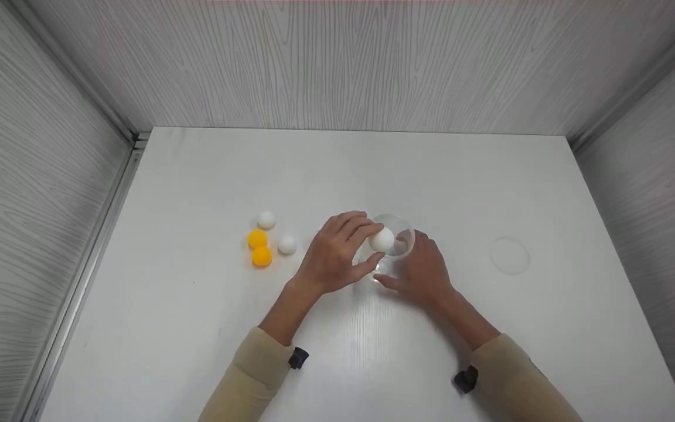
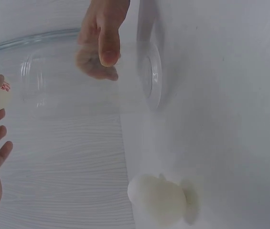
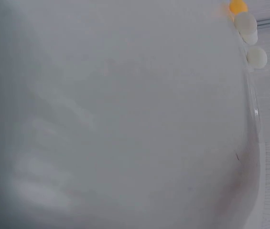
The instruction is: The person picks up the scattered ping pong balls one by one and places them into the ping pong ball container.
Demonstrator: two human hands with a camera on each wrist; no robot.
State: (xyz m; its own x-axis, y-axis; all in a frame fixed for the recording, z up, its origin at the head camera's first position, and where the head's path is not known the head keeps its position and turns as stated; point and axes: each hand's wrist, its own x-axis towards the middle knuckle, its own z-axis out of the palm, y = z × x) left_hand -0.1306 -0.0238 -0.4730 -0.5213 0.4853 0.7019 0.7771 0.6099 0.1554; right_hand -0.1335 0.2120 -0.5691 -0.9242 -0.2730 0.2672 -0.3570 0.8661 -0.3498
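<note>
Between thumb and fingers, my left hand (image 1: 330,258) pinches a white ping-pong ball (image 1: 382,240) at the mouth of a clear plastic jar (image 1: 403,224). Red print shows on the ball (image 2: 1,97) in the left wrist view. My right hand (image 1: 425,266) holds the jar from the right side, thumb in front and fingers round behind. Through its transparent wall (image 2: 63,90) the left wrist view shows some of those fingers. The jar stands upright on the table.
Left of the hands lie two orange balls (image 1: 259,248) with a white ball (image 1: 266,220) behind them and another white ball (image 1: 287,244) beside them. A clear round lid (image 1: 510,255) lies flat to the right. Grey wood-grain panels (image 1: 337,64) border the white table (image 1: 226,164).
</note>
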